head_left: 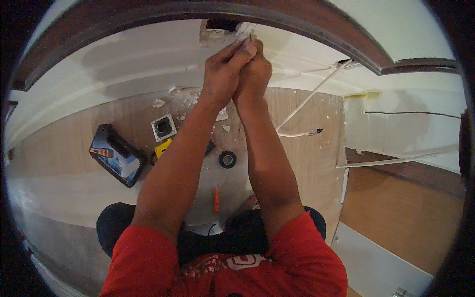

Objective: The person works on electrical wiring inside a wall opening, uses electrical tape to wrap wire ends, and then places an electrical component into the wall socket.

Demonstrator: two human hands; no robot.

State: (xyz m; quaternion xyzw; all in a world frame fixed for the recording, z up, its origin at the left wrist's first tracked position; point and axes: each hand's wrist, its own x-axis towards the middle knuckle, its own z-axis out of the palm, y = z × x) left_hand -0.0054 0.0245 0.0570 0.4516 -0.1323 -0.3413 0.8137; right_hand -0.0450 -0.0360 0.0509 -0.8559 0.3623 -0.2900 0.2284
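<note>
Both my arms reach up to a rectangular hole point(221, 25) in the white wall, just below a dark wooden edge. At the hole's right side sits a whitish, ragged bundle point(244, 29), blurred, perhaps wire ends. My left hand point(222, 72) is closed, thumb and fingers pinched just under that bundle. Pressed against it, my right hand point(256, 69) is closed too, its fingertips meeting those of the left. What the fingers grip is hidden between them.
Below lie a square white frame point(164, 127), a yellow tool point(162, 147), a black case point(117, 156), a roll of black tape point(227, 159), an orange screwdriver point(216, 199) and plaster crumbs point(159, 103). A white cable point(312, 92) hangs at the right, its wire ends bare. Dark wooden trim point(297, 22) arches overhead.
</note>
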